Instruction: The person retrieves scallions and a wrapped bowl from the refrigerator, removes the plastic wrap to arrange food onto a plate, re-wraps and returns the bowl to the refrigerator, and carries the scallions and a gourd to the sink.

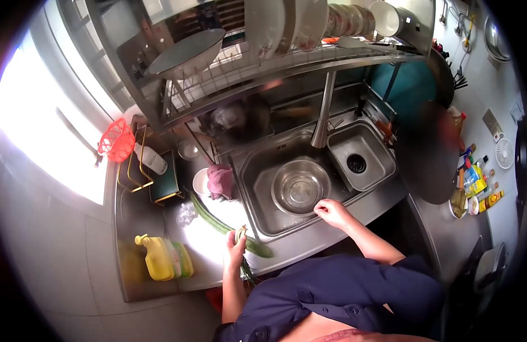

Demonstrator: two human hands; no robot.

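My left hand (234,251) is closed around a bunch of scallions (248,269); their pale ends poke out above my fingers and the dark green leaves hang below. Behind that hand a long green cucumber-like vegetable (211,218) lies across the counter by the sink. My right hand (333,214) is over the sink's front edge, fingers pinched together at the near rim of a round metal basin (279,190). Whether those fingers grip the rim or something small cannot be made out. The basin sits in the larger sink bowl (255,171).
A faucet (325,114) rises behind the two sink bowls. To the left are a pink cloth (220,181), a crumpled plastic bag (186,214) and a yellow jug (161,258). A dish rack (286,65) hangs over the back. Bottles (491,201) stand at right.
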